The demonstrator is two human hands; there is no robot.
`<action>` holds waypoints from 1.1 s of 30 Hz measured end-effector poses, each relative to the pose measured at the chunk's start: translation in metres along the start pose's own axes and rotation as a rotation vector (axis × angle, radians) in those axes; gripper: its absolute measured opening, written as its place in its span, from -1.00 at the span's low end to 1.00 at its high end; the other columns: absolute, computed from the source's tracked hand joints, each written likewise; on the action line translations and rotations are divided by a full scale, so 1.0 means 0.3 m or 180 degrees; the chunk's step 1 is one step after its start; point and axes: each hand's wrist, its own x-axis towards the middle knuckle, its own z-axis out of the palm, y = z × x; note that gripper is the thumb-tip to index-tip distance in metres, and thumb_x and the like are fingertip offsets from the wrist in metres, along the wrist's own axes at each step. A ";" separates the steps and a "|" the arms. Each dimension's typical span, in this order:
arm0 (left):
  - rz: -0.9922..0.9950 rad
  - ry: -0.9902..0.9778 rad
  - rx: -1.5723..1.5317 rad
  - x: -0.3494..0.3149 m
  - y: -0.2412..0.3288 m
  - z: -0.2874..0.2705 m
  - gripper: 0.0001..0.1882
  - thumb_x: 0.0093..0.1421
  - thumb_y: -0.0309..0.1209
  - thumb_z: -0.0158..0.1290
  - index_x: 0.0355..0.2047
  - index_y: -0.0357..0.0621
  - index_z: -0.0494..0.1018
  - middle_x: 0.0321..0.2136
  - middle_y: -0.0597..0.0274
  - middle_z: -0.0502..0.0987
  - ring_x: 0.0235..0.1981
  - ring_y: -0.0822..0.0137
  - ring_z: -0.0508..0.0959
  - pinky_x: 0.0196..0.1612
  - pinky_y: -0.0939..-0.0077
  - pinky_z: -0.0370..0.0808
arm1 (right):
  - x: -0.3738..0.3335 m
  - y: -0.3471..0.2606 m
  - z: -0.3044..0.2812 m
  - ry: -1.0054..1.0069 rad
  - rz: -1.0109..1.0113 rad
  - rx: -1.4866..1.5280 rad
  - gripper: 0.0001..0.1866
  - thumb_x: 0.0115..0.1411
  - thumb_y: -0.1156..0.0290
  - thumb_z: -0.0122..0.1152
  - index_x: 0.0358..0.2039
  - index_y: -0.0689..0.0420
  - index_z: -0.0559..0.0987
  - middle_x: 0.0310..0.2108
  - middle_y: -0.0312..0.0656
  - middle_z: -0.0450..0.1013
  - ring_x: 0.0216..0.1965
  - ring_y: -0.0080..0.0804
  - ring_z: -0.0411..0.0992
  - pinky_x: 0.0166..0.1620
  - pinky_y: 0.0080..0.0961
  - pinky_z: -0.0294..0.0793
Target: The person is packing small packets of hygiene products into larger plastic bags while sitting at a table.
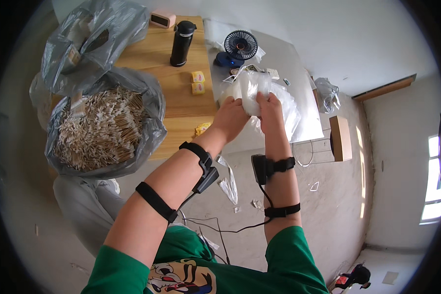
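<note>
Both hands grip a clear plastic bag (252, 90) above the grey table at the front. My left hand (233, 116) is closed on its left lower edge, fingers curled. My right hand (271, 110) pinches its right side, thumb toward the middle. Whether this is one bag or several together, I cannot tell. More clear plastic bags (290, 110) lie fanned on the table just right of my right hand. To the left, a large grey plastic bag (154, 98) stands open, full of loose cotton swabs (103, 132) with wooden sticks.
On the wooden table (181, 108) are a black thermos (182, 44), small yellow packets (198, 82), more yellow packets (202, 128) and a pink box-shaped device (162, 19). A small black fan (240, 45) stands on the grey table (240, 143). A cardboard box (341, 138) sits beyond its right edge.
</note>
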 end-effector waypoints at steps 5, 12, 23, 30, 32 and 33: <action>-0.0049 0.0016 0.0154 -0.021 -0.005 0.010 -0.87 -0.01 -0.47 -0.02 -0.53 0.01 0.54 -0.46 0.36 0.52 -0.23 0.38 0.46 -0.11 0.45 0.28 | 0.056 -0.002 0.015 0.0431 -0.0366 -0.2113 -0.63 0.11 0.25 0.14 -0.27 0.35 0.42 -0.39 0.00 0.45 -0.38 -0.21 0.44 -0.30 -0.37 0.42; 0.0049 0.0501 0.0075 -0.036 -0.005 0.009 -0.95 -0.09 -0.43 0.02 -0.63 0.00 0.47 -0.58 0.41 0.47 -0.29 0.40 0.44 -0.15 0.50 0.28 | 0.039 -0.014 0.052 0.0741 -0.0676 -0.2716 -0.54 0.09 0.25 0.08 -0.12 0.36 0.31 -0.23 0.29 0.43 -0.15 0.20 0.40 -0.08 -0.16 0.38; 0.0100 0.0456 0.0205 -0.046 -0.007 0.008 -0.99 -0.12 -0.43 0.05 -0.61 -0.02 0.44 -0.54 0.38 0.46 -0.34 0.37 0.44 -0.34 0.50 0.41 | 0.053 -0.083 0.095 0.0322 -0.0188 -0.4147 -0.52 0.12 0.27 0.07 -0.03 0.27 0.22 -0.19 0.15 0.47 -0.12 0.02 0.46 -0.09 -0.22 0.45; -0.0050 0.0252 0.0227 -0.035 0.018 0.004 -0.96 -0.07 -0.47 0.01 -0.59 -0.07 0.45 -0.40 0.30 0.46 -0.30 0.31 0.45 -0.30 0.46 0.43 | 0.095 -0.096 0.115 -0.0188 -0.0082 -0.4672 -0.53 0.03 0.29 0.18 -0.09 0.24 0.33 -0.21 0.02 0.50 -0.13 -0.07 0.48 -0.12 -0.30 0.49; -0.0048 0.0336 0.0059 -0.039 0.020 -0.011 -0.96 -0.06 -0.47 0.00 -0.58 -0.09 0.46 -0.35 0.28 0.45 -0.26 0.31 0.43 -0.25 0.45 0.42 | 0.106 -0.090 0.101 -0.0216 -0.0328 -0.4514 -0.56 -0.01 0.31 0.20 -0.14 0.23 0.37 -0.22 0.02 0.50 -0.14 -0.08 0.48 -0.13 -0.30 0.48; -0.0060 0.0421 -0.0138 -0.034 0.021 -0.020 -0.95 -0.05 -0.48 0.00 -0.57 -0.10 0.46 -0.30 0.26 0.44 -0.22 0.30 0.42 -0.21 0.43 0.40 | 0.102 -0.090 0.087 -0.0294 -0.0485 -0.4381 -0.60 -0.04 0.32 0.21 -0.20 0.21 0.40 -0.25 0.04 0.50 -0.17 -0.08 0.48 -0.15 -0.29 0.47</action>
